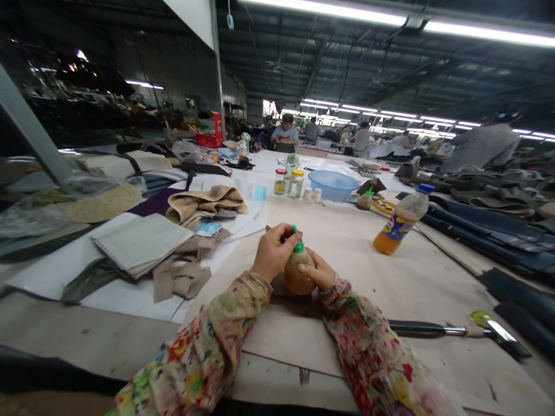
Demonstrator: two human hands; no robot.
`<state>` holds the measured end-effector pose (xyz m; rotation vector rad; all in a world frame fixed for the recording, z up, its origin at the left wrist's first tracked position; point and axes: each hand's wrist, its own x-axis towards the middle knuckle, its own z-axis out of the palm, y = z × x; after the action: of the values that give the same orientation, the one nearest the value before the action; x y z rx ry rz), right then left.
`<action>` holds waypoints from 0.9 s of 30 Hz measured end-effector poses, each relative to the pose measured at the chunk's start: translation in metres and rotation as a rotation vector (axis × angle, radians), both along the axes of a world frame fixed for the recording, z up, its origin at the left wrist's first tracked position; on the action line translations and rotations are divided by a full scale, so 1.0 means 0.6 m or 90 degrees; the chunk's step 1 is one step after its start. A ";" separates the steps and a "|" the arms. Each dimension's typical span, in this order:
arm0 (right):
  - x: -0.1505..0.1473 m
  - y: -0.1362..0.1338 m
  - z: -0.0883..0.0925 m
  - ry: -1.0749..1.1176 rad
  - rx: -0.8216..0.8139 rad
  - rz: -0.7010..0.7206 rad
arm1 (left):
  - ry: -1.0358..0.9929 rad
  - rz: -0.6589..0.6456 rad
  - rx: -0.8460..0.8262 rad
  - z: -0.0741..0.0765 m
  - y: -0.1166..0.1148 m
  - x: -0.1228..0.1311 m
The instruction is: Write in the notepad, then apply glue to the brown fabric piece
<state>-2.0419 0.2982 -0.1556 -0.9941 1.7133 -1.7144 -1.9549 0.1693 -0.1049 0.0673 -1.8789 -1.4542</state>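
A round brownish squeeze bottle point(299, 276) with a green nozzle cap stands upright at the middle of the paper-covered table point(347, 237). My left hand point(274, 249) pinches the green nozzle at its top, thumb and fingers closed round it. Around the right side of the bottle's body my right hand point(319, 270) is wrapped, with the thumb lying on its front. Both forearms are in floral sleeves. The far side of the bottle and some right-hand fingertips are hidden.
A hammer point(451, 330) lies right of my right sleeve. An orange drink bottle point(395, 225), a blue basin point(333, 184) and jars point(295, 184) stand beyond. Papers point(143, 242) and cloth point(206, 202) lie left, dark material point(485, 225) right. Another person point(285, 133) sits far ahead.
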 end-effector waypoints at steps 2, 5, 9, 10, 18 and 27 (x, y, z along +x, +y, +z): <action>0.001 -0.001 0.004 0.004 0.007 0.006 | 0.002 0.012 -0.007 -0.002 0.001 -0.001; 0.001 -0.003 0.004 0.007 0.010 0.007 | 0.013 0.033 -0.019 -0.005 0.001 -0.003; 0.007 -0.006 0.001 -0.018 0.007 0.017 | 0.012 0.060 -0.024 -0.007 0.001 -0.003; 0.009 -0.007 0.001 -0.031 0.003 0.024 | 0.009 0.064 -0.022 -0.007 0.000 -0.003; 0.011 -0.008 -0.006 -0.199 -0.039 0.047 | -0.034 -0.058 0.154 -0.006 -0.009 -0.010; -0.004 0.000 -0.008 -0.170 -0.029 0.050 | -0.032 -0.226 0.258 0.006 -0.014 -0.005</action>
<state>-2.0441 0.2980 -0.1607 -0.8002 1.4522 -1.7539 -1.9578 0.1607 -0.1013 -0.0399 -1.6646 -2.0789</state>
